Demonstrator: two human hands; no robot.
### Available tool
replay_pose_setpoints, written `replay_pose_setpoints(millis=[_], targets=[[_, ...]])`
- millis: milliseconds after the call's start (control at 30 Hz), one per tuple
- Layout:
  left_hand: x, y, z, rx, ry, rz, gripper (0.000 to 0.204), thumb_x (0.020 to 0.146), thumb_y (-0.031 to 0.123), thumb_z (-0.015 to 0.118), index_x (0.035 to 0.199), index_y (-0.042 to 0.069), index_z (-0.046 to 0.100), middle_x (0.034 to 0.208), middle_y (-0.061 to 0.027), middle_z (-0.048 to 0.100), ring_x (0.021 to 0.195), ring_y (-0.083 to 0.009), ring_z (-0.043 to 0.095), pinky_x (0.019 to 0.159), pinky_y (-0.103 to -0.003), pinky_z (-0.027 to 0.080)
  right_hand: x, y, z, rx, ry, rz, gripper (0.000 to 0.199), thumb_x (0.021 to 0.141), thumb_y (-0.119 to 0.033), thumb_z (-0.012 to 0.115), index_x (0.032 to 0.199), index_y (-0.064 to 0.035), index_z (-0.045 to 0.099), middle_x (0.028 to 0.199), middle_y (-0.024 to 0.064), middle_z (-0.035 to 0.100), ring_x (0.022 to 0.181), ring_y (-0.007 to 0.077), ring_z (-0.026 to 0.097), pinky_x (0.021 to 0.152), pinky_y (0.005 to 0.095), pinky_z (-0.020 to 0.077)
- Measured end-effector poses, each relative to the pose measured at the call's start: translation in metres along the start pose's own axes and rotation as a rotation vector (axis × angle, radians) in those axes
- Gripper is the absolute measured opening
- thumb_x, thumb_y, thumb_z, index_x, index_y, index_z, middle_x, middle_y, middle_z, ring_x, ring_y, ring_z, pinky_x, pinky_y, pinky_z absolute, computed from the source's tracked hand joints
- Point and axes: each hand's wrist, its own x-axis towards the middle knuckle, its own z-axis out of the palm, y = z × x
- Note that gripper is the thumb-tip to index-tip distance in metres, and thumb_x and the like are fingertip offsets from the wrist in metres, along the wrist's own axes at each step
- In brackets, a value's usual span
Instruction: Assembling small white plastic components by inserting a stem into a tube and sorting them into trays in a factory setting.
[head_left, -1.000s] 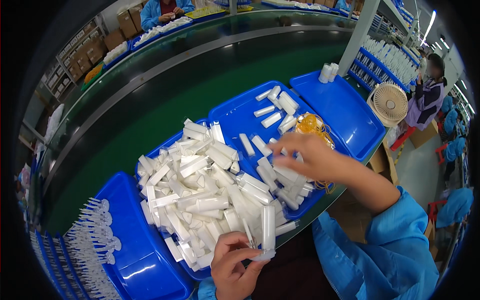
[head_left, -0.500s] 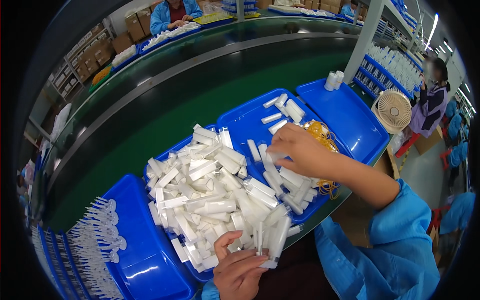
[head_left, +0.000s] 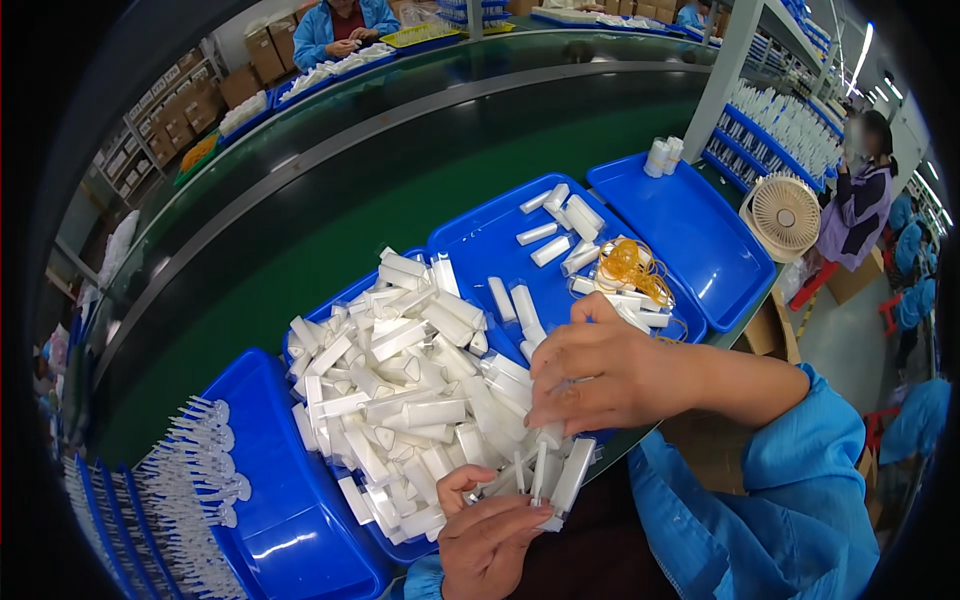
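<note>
My left hand [head_left: 490, 545], low in the middle, closes its fingers round the lower ends of several white sleeve-wrapped pieces [head_left: 572, 478], which stand upright and slightly fanned. Just above them, my right hand [head_left: 610, 375] points down with bent fingers drawn together. A pale bit shows under its fingertips, too covered to name. Beside both hands rises a heap of white three-sided pieces in clear plastic sleeves [head_left: 405, 370], filling a blue tray. More such loose pieces [head_left: 537, 233] lie in the blue tray [head_left: 480, 225] behind my right hand.
Yellow rubber bands [head_left: 628, 262] lie in that second tray. Another blue tray [head_left: 690, 240] carries small white cylinders [head_left: 662, 157]; a fan [head_left: 785, 215] stands beyond. At left, a blue tray [head_left: 290, 510] adjoins racks of thin clear-white parts [head_left: 185, 470]. Co-workers sit across the green belt [head_left: 300, 270].
My right hand has come down from the second tray to the pieces in my left hand. The upright pieces in my left hand have spread apart slightly.
</note>
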Motion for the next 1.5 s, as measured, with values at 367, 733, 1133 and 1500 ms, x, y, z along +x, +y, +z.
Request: replay_pose_setpoints(millis=[367, 733, 1133, 1500], targets=[[0.001, -0.011, -0.006, 0.094, -0.148, 0.172, 0.009, 0.073, 0.003, 0.062, 0.076, 0.011, 0.065, 0.076, -0.0043, 0.061, 0.072, -0.0200, 0.055, 0.084, -0.042, 0.033, 0.000, -0.013, -0.011, 0.635, -0.103, 0.198, 0.011, 0.080, -0.011, 0.063, 0.088, -0.0032, 0.061, 0.082, 0.0052, 0.053, 0.072, 0.0204, 0.055, 0.060, 0.0291, 0.0424], [0.005, -0.012, 0.014, -0.006, 0.219, 0.119, 0.022, 0.071, 0.019, 0.069, 0.087, 0.008, 0.060, 0.090, -0.0091, 0.059, 0.093, -0.0297, 0.049, 0.087, -0.043, 0.034, 0.006, -0.030, 0.021, 0.870, -0.123, 0.224, 0.011, 0.082, -0.013, 0.059, 0.083, -0.0029, 0.055, 0.080, 0.0093, 0.055, 0.077, 0.0232, 0.056, 0.065, 0.0315, 0.0427], [0.001, -0.011, -0.011, 0.121, -0.015, 0.021, 0.021, 0.067, 0.016, 0.071, 0.081, 0.005, 0.060, 0.088, -0.0108, 0.059, 0.099, -0.0324, 0.045, 0.087, -0.044, 0.033, 0.012, -0.032, 0.019, 0.807, -0.192, 0.345, 0.017, 0.084, -0.018, 0.057, 0.093, -0.0046, 0.052, 0.083, 0.0083, 0.054, 0.080, 0.0221, 0.054, 0.078, 0.0356, 0.0385], [-0.002, -0.003, -0.011, 0.066, 0.031, 0.093, 0.012, 0.066, 0.007, 0.068, 0.075, 0.004, 0.060, 0.087, -0.0108, 0.060, 0.105, -0.0384, 0.043, 0.088, -0.049, 0.032, 0.029, 0.108, 0.033, -0.258, -0.336, 0.221, 0.019, 0.070, -0.003, 0.056, 0.088, -0.0069, 0.058, 0.092, 0.0075, 0.057, 0.094, 0.0265, 0.054, 0.078, 0.0359, 0.0466]])
